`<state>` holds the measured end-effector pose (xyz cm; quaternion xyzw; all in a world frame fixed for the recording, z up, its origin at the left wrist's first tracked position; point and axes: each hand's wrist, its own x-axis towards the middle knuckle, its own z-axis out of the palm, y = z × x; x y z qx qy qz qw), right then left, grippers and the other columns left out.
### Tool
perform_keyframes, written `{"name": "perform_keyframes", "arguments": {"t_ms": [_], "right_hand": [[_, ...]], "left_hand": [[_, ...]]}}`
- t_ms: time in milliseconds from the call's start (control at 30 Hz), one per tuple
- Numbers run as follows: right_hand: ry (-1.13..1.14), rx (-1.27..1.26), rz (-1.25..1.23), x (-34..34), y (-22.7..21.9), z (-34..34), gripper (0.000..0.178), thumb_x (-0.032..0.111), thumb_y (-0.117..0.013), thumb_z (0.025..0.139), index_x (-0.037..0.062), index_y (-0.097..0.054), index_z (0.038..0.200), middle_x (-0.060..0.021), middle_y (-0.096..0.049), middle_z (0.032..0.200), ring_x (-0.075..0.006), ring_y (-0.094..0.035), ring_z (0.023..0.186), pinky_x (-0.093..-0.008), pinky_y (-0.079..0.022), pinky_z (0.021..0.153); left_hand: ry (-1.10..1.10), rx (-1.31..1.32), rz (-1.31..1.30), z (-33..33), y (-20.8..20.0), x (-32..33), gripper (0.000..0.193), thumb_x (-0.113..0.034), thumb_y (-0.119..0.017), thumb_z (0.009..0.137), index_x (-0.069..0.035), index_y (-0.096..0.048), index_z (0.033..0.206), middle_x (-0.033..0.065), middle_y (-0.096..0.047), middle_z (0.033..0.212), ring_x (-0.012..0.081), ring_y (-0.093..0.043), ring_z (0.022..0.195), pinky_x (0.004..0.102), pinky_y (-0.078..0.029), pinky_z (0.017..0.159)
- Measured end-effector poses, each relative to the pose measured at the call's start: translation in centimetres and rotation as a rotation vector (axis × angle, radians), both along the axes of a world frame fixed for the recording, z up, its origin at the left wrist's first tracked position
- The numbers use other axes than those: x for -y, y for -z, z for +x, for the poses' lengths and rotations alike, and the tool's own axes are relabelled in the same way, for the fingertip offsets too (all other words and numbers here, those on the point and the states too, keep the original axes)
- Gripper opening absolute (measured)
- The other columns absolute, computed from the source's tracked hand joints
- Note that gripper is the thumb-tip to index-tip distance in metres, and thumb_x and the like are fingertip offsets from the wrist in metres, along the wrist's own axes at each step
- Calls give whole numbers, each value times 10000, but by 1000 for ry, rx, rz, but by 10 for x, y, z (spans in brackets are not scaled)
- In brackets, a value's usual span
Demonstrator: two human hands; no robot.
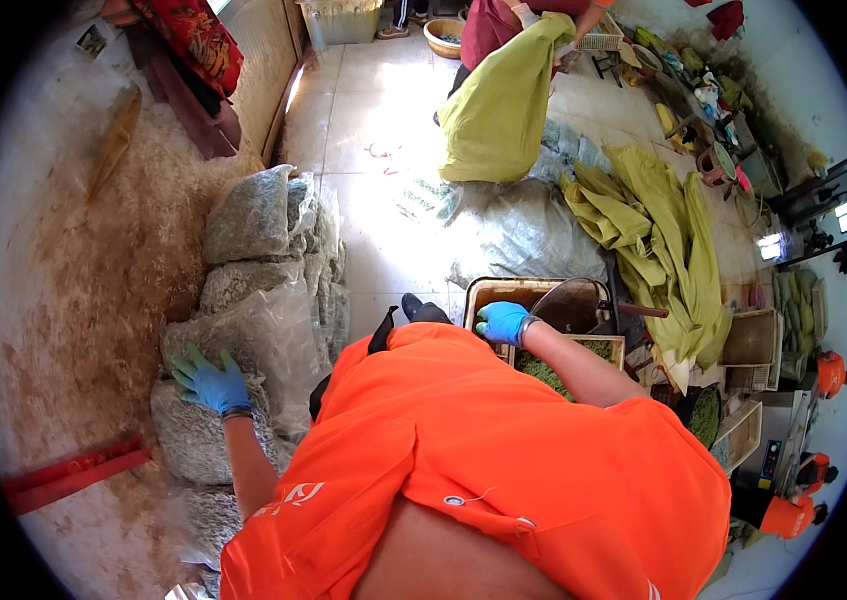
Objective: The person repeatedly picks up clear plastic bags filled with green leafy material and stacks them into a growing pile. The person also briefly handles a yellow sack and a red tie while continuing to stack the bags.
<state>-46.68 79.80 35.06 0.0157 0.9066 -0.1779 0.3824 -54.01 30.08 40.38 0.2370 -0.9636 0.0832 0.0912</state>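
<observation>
Stacked bags (259,325) sit under my left hand (212,384), gloved fingers spread wide against the plastic. Right of the stack, my right hand (506,322) curls loosely at a brown tray (514,282); I cannot tell whether it grips. Tiled floor (374,230) runs along the stack's right edge; a stained wall (74,270) borders its left.

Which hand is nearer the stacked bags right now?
Left. The left hand is right at the stacked bags, fingers spread; the right hand is farther off, by the tan bin.

Harsh white glare on tiled floor (379,235)
</observation>
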Motion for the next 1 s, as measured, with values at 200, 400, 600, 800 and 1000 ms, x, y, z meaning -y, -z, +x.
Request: {"name": "perform_keyframes", "arguments": {"t_ms": [200,400,600,800,1000], "right_hand": [[30,0,-14,2,12,10,330,320,-541,781,40,-669,898,-220,-640,945,-379,-617,890,-446,-489,785],[23,39,-13,2,33,30,378,360,-534,786,34,-670,923,-219,-638,969,-377,-616,910,-447,-485,797],[46,47,-8,3,37,33,370,354,-531,789,43,-666,937,-206,-637,991,-369,-613,926,-439,-486,804],[84,50,-29,3,31,37,336,319,-538,781,43,-662,927,-206,-636,979,-372,-612,907,-443,-485,793],[87,78,-43,6,42,53,340,328,-543,783,43,-657,930,-211,-632,971,-378,-602,918,-446,-480,798]], "left_hand": [[-27,168,28,1,5,4,625,-391,-589,808,-177,-405,1365,145,-286,1459,339,-263,1339,659,-159,1031],[-4,140,30,3,10,8,609,-389,-596,800,-165,-435,1343,139,-312,1443,333,-279,1328,670,-151,1025],[9,129,39,3,11,7,603,-389,-599,797,-163,-446,1334,137,-318,1439,324,-282,1328,674,-141,1023],[15,134,27,5,15,10,599,-391,-596,796,-168,-448,1332,127,-320,1441,310,-282,1331,685,-129,1018],[32,139,20,6,17,10,579,-398,-578,805,-175,-456,1326,114,-342,1434,296,-310,1321,694,-129,1011]]}}
